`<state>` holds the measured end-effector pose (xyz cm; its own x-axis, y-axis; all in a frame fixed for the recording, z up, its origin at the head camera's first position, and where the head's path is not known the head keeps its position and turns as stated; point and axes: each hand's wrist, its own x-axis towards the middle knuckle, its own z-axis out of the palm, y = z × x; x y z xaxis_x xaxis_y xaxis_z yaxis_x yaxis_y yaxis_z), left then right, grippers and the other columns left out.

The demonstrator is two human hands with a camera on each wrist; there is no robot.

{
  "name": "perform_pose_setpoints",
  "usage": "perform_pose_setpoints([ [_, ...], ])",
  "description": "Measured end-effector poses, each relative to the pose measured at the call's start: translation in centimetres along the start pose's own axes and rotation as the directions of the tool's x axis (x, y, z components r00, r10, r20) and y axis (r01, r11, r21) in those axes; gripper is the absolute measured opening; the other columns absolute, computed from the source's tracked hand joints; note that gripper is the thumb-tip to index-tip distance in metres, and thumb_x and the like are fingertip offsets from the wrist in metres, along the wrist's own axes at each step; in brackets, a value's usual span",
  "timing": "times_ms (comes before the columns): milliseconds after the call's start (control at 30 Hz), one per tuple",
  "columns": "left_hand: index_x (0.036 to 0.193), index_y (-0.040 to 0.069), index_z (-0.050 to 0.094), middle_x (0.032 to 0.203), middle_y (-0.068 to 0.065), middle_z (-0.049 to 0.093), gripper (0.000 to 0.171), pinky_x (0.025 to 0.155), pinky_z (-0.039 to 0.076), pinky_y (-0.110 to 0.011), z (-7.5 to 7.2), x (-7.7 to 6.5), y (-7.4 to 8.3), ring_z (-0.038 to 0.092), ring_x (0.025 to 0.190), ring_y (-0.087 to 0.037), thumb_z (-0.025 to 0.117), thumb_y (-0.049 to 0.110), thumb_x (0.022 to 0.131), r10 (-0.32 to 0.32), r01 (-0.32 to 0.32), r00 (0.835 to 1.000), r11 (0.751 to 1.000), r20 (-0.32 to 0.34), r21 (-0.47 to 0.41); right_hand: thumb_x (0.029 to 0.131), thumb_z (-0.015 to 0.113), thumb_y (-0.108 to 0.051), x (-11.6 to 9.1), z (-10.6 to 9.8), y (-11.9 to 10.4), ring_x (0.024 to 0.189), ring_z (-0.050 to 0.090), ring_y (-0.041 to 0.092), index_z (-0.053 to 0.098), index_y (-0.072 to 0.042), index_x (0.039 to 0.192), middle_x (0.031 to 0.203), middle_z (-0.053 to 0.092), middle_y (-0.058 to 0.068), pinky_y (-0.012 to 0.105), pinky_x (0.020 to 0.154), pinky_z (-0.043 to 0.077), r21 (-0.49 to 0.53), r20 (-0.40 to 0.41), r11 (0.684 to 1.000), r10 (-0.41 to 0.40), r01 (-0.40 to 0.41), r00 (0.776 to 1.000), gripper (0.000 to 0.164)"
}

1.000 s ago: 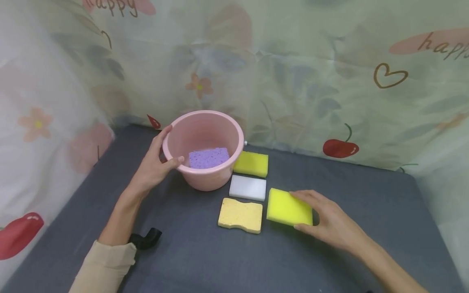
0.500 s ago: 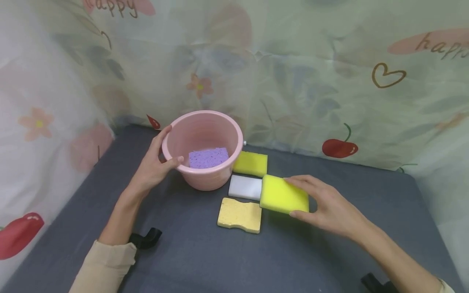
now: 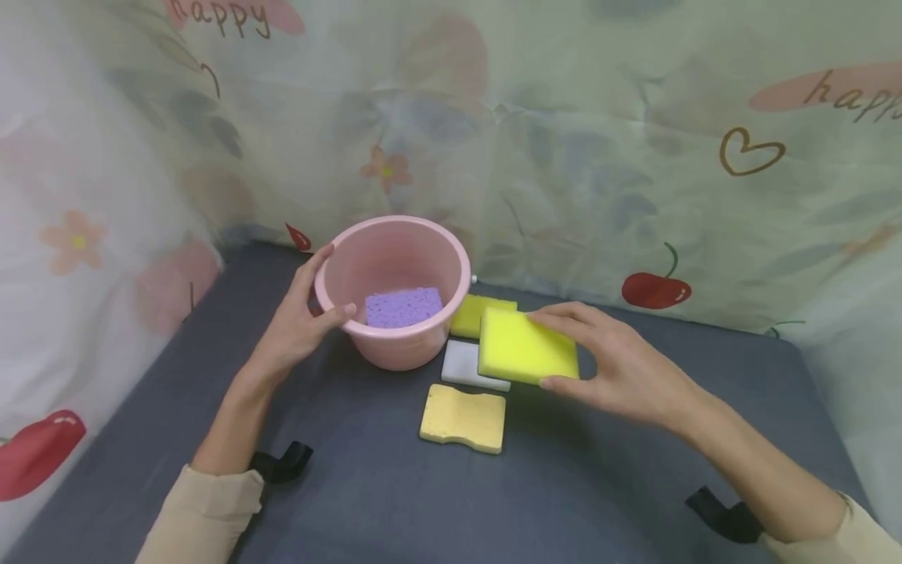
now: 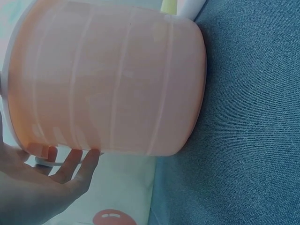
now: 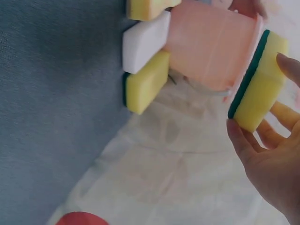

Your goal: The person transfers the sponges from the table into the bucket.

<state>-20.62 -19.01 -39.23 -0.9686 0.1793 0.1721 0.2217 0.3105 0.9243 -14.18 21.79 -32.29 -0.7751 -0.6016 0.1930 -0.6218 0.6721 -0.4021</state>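
Note:
My left hand (image 3: pixel 292 329) grips the rim of a pink bucket (image 3: pixel 398 345), thumb over the near edge and fingers round the outside. The left wrist view shows those fingers (image 4: pixel 84 171) against the ribbed wall. Inside the bucket lies a purple sponge (image 3: pixel 403 308). Held between the thumb and fingers of my right hand (image 3: pixel 623 364) is a bright yellow sponge (image 3: pixel 528 346), raised above the table just right of the bucket. Its dark green scouring layer (image 5: pixel 248 75) shows in the right wrist view, facing down toward the table side.
Close to the bucket's right side lie another yellow sponge (image 3: pixel 468 315), a white sponge (image 3: pixel 461 364) and a pale yellow sponge with notched sides (image 3: pixel 463 419). They rest on a dark grey cloth-covered table (image 3: pixel 395 501). A patterned curtain (image 3: pixel 550 157) stands behind and at the sides.
My right hand has lifted the bright yellow sponge and carried it left and away from me, so it now overlaps the white sponge in the head view. The left hand keeps its hold on the bucket.

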Motion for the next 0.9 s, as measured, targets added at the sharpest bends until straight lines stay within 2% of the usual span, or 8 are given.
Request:
perform_pose_setpoints([
  [300, 0.159, 0.025, 0.020, 0.160, -0.006, 0.020, 0.089, 0.099, 0.042, -0.026, -0.2, 0.1, -0.2, 0.033, 0.137, -0.023, 0.074, 0.020, 0.089, -0.013, 0.013, 1.000, 0.999, 0.000, 0.039, 0.083, 0.082, -0.031, 2.4, -1.1, -0.6, 0.118, 0.055, 0.012, 0.055, -0.020, 0.141, 0.136, 0.053, -0.007, 0.038, 0.093, 0.050, 0.038, 0.009, 0.998, -0.051, 0.050, 0.999, 0.065],
  [567, 0.159, 0.025, 0.020, 0.160, -0.006, 0.021, 0.089, 0.095, 0.042, -0.017, -0.1, 0.1, -0.4, 0.034, 0.136, -0.023, 0.074, 0.018, 0.089, -0.010, 0.010, 1.000, 1.000, -0.003, 0.029, 0.084, 0.080, -0.034, 4.2, -1.6, -0.8, 0.124, 0.053, 0.016, 0.056, -0.022, 0.142, 0.140, 0.052, -0.006, 0.040, 0.091, 0.050, 0.034, -0.009, 0.998, -0.054, 0.054, 0.999, 0.064],
  [900, 0.159, 0.026, 0.020, 0.160, -0.006, 0.021, 0.089, 0.095, 0.042, -0.018, -0.1, 0.1, -0.4, 0.034, 0.137, -0.023, 0.074, 0.020, 0.089, -0.007, 0.007, 1.000, 1.000, 0.000, 0.022, 0.088, 0.076, -0.034, 6.3, -1.8, -1.1, 0.130, 0.050, 0.018, 0.056, -0.021, 0.142, 0.145, 0.051, -0.004, 0.043, 0.095, 0.048, 0.096, -0.021, 0.992, -0.083, 0.085, 0.996, 0.059],
])
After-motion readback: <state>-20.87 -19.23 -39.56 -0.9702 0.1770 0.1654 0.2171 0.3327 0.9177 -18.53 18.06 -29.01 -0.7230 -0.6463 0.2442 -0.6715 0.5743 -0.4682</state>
